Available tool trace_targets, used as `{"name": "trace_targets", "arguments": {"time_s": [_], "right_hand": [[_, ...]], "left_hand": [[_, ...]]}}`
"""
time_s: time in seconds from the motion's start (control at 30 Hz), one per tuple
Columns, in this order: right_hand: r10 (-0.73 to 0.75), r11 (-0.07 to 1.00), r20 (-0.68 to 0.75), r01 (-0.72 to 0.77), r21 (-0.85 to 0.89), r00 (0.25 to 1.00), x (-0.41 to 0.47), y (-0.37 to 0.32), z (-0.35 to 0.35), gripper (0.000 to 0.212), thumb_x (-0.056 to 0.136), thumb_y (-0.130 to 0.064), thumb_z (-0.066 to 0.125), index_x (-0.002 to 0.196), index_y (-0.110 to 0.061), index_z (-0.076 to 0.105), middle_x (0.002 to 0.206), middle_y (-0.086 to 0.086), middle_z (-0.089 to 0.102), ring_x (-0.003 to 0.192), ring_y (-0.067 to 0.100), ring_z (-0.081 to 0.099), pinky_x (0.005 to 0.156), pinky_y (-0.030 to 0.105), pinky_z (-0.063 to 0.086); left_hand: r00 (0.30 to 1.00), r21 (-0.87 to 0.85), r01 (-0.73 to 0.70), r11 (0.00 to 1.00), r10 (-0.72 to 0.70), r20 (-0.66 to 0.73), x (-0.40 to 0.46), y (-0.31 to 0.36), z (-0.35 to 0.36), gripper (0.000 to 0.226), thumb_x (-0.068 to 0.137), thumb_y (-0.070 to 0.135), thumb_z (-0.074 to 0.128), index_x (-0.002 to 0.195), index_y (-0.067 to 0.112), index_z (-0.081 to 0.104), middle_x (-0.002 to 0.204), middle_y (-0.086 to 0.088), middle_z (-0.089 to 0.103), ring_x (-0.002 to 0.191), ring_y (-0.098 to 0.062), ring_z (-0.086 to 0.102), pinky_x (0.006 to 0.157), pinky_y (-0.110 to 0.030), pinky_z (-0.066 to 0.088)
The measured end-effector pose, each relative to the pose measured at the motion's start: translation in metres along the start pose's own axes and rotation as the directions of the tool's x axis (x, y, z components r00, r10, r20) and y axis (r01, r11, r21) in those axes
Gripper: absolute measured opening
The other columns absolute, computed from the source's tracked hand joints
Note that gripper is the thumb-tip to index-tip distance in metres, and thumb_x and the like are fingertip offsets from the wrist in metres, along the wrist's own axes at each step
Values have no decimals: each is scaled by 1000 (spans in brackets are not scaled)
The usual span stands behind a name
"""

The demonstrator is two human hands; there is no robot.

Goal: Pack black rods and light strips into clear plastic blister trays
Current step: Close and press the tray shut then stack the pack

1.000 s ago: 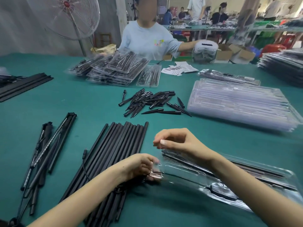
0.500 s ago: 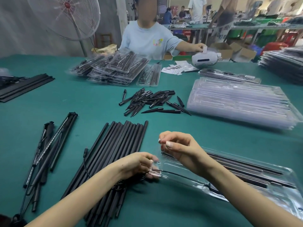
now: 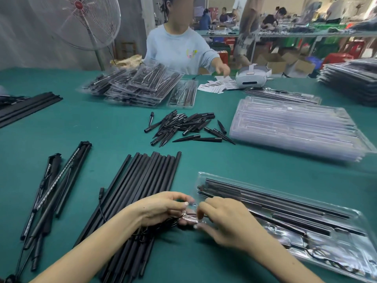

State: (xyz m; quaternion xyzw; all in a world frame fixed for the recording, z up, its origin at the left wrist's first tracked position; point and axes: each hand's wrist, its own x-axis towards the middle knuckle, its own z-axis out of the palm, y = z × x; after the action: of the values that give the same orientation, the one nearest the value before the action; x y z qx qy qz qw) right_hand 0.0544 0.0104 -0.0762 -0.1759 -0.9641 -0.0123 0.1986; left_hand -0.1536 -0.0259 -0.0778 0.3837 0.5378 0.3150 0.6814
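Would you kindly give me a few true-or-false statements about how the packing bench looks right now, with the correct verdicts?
1. Both hands, the left hand and the right hand, meet at the near-left corner of the clear plastic blister tray. True.
2. The blister tray in front of the person holds nothing. False: long black rods already lie in it.
3. A row of long black rods lies on the green table cover left of the tray. True.
4. The pile of short black tapered spikes sits inside the stack of empty clear trays. False: it lies on the table, left of that stack.
5. The white pedestal fan stands at the far right. False: far left.
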Motion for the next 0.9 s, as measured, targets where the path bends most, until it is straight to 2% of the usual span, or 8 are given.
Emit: {"name": "trace_targets", "arguments": {"time_s": [0.07,0.17,0.27,0.37,0.43,0.5,0.6,0.9], "right_hand": [[-14,996,-164,-1,-89,986,-1,-2,9,18,77,-32,72,71,-19,62,66,-4,58,58,18,56,47,24,43],[-61,979,-355,-13,-204,933,-7,-7,20,26,91,-21,56,66,-15,61,63,1,51,55,22,47,48,31,40],[-91,970,-451,-23,-241,888,-7,-10,20,25,90,-18,61,65,-13,63,62,2,50,53,22,43,48,33,40],[-101,968,-453,-17,-249,886,-5,-10,17,26,87,-18,63,61,-15,61,60,1,50,52,22,43,46,32,40],[-100,970,-451,-15,-243,887,-4,-11,17,26,86,-18,64,61,-16,61,60,1,51,52,21,44,46,31,40],[-86,972,-454,-24,-233,887,-3,-11,16,24,85,-19,65,61,-16,61,60,1,51,52,21,44,46,31,39],[-66,974,-466,-43,-220,882,-3,-10,15,23,85,-18,66,62,-16,62,61,1,51,53,21,44,46,31,39],[-29,976,-479,-79,-204,877,-3,-11,10,24,86,-18,65,63,-15,62,60,0,50,54,20,44,48,30,39]], "left_hand": [[1000,-22,13,1000,-13,-3,1,1,-1,20,94,-1,50,114,3,52,84,-12,70,65,-19,62,65,-20,51],[999,-11,34,999,-34,12,3,3,0,12,92,2,57,103,8,54,81,-11,66,69,-23,58,67,-21,49],[999,70,44,997,-43,-7,7,4,7,9,89,10,65,89,11,56,75,-11,59,70,-26,52,66,-25,44],[991,141,75,987,-59,-116,12,5,12,7,89,18,65,82,16,64,82,-14,56,84,-29,47,82,-39,36],[991,128,77,989,-61,-122,14,5,12,7,88,18,67,84,14,64,85,-15,56,84,-28,48,84,-39,38],[993,56,60,997,-54,-101,15,3,12,5,88,9,64,92,7,60,76,-13,59,70,-26,57,70,-29,48],[987,3,17,1000,-17,-158,18,0,19,9,86,-2,57,93,3,59,64,-8,58,53,-17,56,48,-19,46],[963,9,-50,999,51,-263,21,-3,31,19,87,-7,51,77,8,58,52,-6,52,41,-14,47,38,-19,39]]}}
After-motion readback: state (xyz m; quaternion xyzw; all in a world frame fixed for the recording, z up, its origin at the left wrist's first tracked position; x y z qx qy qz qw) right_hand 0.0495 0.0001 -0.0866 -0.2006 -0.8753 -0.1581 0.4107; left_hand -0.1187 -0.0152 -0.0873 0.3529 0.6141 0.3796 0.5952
